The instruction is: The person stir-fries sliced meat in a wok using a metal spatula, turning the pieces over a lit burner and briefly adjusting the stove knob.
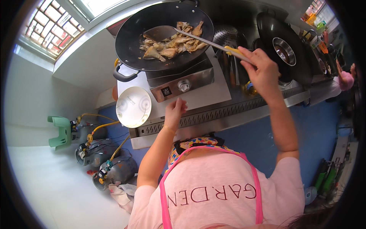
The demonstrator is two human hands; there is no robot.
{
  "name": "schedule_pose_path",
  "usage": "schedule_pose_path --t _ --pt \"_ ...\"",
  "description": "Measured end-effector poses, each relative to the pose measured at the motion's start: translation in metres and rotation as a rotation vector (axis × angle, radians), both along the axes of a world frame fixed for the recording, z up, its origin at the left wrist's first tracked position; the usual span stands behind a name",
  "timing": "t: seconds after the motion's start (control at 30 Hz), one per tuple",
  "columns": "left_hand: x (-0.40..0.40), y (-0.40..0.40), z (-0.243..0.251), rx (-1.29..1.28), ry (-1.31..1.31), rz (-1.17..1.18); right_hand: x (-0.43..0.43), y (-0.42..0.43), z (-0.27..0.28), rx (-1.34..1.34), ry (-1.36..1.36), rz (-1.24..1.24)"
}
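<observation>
My right hand (261, 68) grips the long handle of a metal wok spatula (200, 37). Its broad blade rests inside a black two-handled wok (130, 37), against the left part of a heap of browned, broken food pieces (174, 45), perhaps fish. Under the wok is a stainless gas stove (197, 81) with a round knob (184, 85). My left hand (175, 110) holds nothing visible and hovers by the counter's front edge with its fingers curled together. Left of it stands a white plate (133, 106) bearing printed writing.
Gas cylinders (118, 169) with yellow hoses and a green plastic stool (60, 131) are on the left. Right of the stove are a perforated strainer (226, 35) and a large dark wok lid (281, 45). Another person (331, 86) is at the far right.
</observation>
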State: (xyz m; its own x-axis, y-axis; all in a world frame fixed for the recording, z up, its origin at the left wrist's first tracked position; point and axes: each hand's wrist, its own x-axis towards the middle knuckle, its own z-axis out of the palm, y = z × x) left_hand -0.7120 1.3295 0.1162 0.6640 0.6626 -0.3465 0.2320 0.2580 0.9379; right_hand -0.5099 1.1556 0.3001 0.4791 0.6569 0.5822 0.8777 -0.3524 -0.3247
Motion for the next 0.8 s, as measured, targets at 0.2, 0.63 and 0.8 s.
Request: schedule_pose_path --t 0.2,0.63,0.8 --pt "0.048 0.026 -0.046 0.494 0.247 0.049 -0.022 -0.007 -0.05 0.412 0.255 -0.045" --pt "0.074 0.034 0.013 1.696 1.065 -0.413 -0.014 -0.065 -0.101 0.694 0.52 -0.195" --pt "0.077 0.029 0.013 1.772 1.103 -0.569 -0.016 -0.076 -0.112 0.793 0.61 -0.202"
